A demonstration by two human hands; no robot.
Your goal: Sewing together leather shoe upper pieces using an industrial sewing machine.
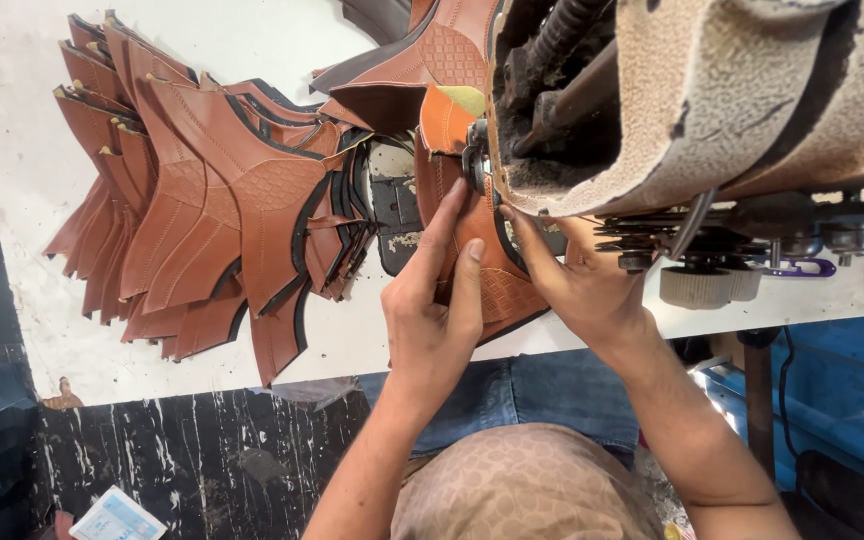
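Observation:
A brown leather shoe-upper piece (497,290) with a stamped grid pattern lies on the white table (12,170) under the sewing machine's presser foot (476,160). My left hand (432,310) grips the piece's left side, its index finger stretched up toward the foot. On the right side of the piece my right hand (577,285) holds it down, fingertips close to the needle area. An orange flap (444,120) of the same piece stands just behind the foot.
A fanned stack of similar brown leather pieces (202,200) covers the table's left half. The sewing machine (712,90), wrapped in worn beige fleece, overhangs the right. A ribbed wheel (697,285) sits at its underside. A blue-white packet (117,518) lies on the dark floor.

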